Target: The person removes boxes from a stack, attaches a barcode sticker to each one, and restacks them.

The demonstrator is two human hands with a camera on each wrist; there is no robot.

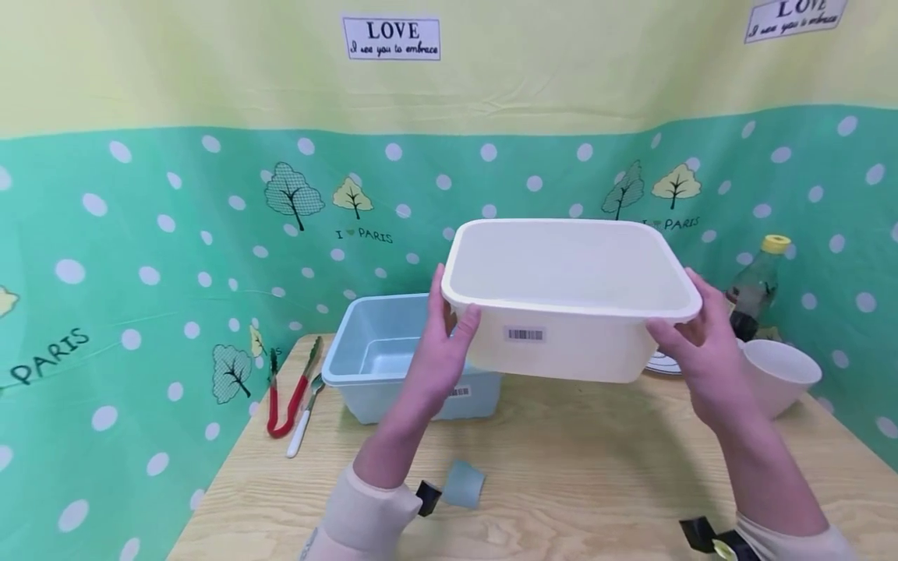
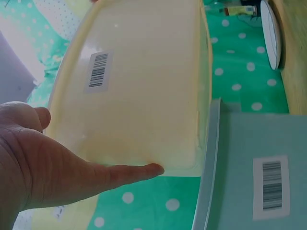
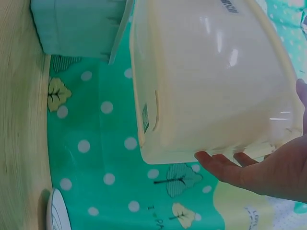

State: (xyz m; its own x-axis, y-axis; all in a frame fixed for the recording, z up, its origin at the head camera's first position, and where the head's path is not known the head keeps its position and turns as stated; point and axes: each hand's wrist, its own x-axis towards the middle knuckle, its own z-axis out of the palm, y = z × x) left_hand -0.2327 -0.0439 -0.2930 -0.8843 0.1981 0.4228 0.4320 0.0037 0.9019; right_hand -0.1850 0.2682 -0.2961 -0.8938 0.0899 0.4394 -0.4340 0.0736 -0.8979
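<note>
While both hands, left hand and right hand, grip it aloft, the white plastic tub shows empty; the blue tub likewise.

I count two plastic tubs: one white tub and one light blue tub. I see two hands, the left hand and the right hand. On the wooden table I count one pair of red tongs, one white-handled utensil, one white cup, one plate, one bottle with a yellow cap and one small blue piece. Two LOVE signs hang on the wall.
</note>
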